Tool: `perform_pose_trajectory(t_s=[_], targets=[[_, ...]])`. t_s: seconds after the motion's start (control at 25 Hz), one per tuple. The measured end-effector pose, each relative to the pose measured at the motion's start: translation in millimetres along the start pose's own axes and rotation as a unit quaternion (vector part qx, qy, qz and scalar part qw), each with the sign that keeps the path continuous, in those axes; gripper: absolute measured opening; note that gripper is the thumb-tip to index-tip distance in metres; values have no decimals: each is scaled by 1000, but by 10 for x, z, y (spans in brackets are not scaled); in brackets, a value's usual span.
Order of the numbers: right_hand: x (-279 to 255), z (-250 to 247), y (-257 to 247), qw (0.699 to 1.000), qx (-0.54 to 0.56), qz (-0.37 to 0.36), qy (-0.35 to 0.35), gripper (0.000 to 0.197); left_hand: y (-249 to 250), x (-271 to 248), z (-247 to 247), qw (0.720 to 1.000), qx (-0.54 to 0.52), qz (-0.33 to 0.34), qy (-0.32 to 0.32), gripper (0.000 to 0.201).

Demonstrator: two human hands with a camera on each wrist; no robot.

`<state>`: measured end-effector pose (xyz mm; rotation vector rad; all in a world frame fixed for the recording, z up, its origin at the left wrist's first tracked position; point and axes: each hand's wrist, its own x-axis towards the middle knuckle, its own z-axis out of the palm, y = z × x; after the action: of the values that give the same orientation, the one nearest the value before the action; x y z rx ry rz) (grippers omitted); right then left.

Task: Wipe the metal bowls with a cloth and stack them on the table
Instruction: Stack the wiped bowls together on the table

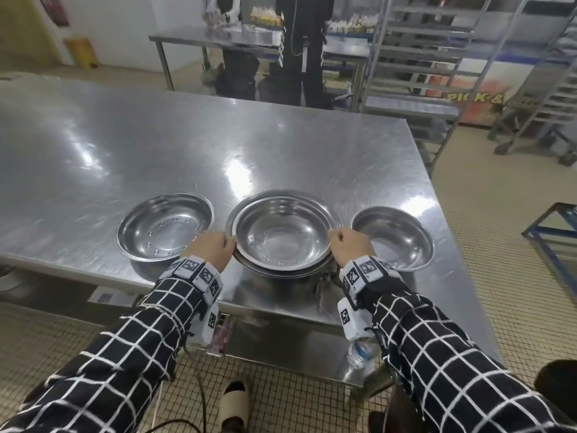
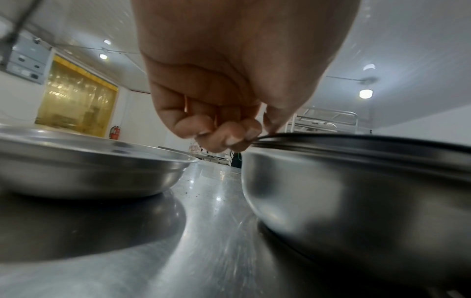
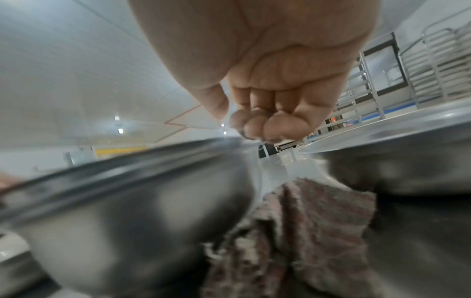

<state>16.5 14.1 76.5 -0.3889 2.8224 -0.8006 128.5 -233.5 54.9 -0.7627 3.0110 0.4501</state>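
Three round shiny steel bowls (image 1: 282,232)

Both arms outstretched — left hand (image 1: 212,250) and right hand (image 1: 351,247) curled, pinching.

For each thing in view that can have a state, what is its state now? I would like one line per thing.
Top bowl: upright, empty, nested on the middle stack, both hands on its rim.
Left bowl: upright, empty, standing alone on the table.
Right bowl: upright, empty, standing alone.
Cloth: crumpled on the table between stack and right bowl, not held.
Left hand: pinches the top bowl's rim.
Right hand: fingers curled at the rim; grip contact blurred.
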Motion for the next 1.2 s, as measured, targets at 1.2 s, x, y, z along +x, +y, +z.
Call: perform_pose_trajectory(t_s=[1.2], targets=[[279, 2067, -2187, 967, 226, 115, -30, 22, -2385, 597, -306, 915, -371, -146, -57, 40]])
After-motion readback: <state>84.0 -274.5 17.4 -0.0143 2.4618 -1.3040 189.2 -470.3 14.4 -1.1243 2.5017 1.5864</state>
